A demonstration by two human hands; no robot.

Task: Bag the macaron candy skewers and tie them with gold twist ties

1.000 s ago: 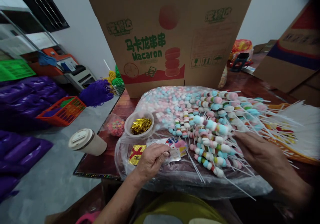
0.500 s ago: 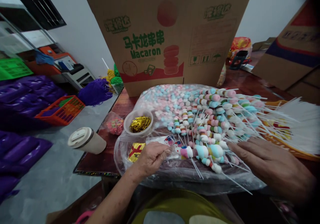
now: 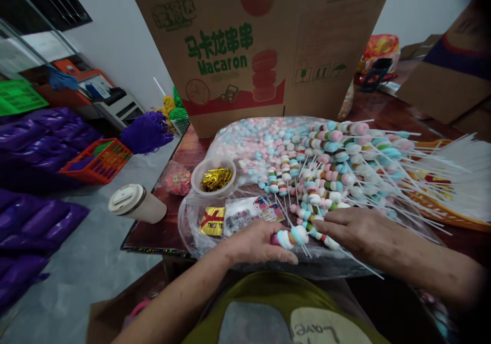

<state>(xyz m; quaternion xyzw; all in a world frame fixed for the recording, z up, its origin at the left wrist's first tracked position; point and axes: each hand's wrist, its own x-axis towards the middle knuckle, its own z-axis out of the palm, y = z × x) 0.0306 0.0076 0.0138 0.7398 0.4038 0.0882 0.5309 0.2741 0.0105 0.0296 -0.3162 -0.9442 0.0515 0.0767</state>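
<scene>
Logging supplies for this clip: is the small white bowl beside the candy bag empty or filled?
Partly filled: the bowl holds a loose heap of gold twist ties, with its white rim left bare.

Your left hand (image 3: 258,242) lies palm down, fingers bent, thumb stretched out to the right. Your right hand (image 3: 355,230) lies palm down too, fingers pointing left. The fingertips of both hands nearly meet. Your left arm (image 3: 180,303) and right arm (image 3: 433,267) are bare.
</scene>
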